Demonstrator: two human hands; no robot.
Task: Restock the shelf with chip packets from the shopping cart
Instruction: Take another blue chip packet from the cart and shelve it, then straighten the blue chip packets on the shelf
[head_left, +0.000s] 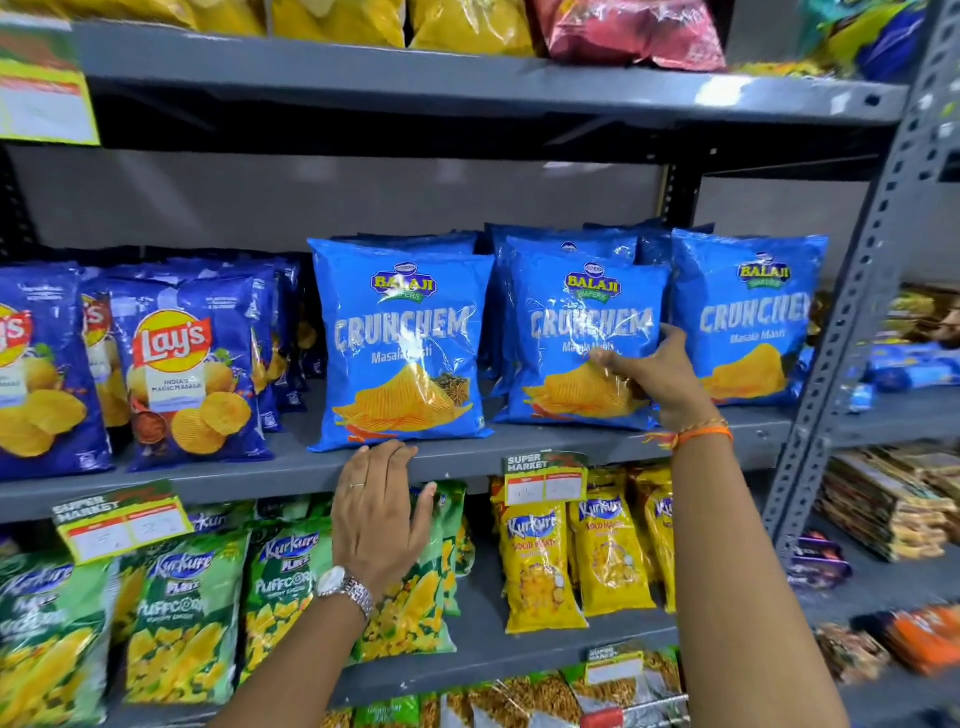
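Note:
Three rows of light-blue Balaji Crunchem packets stand upright on the grey middle shelf (519, 457). My right hand (654, 379) grips the front packet of the middle row (576, 332) at its right side, thumb on its face. To the left stands another Crunchem packet (400, 343), and a third (748, 317) stands at the right. My left hand (379, 509) rests flat with its fingertips on the shelf's front lip, just below the left packet, holding nothing. At the bottom edge a red cart handle (605, 719) shows over several snack packets.
Dark-blue Lay's packets (182, 374) fill the shelf's left part. Below hang green Kurkure Puffcorn packets (182, 623) and yellow Kurkure packets (608, 556). Price tags (122, 522) clip to the shelf edges. A grey perforated upright (841, 338) bounds the bay on the right.

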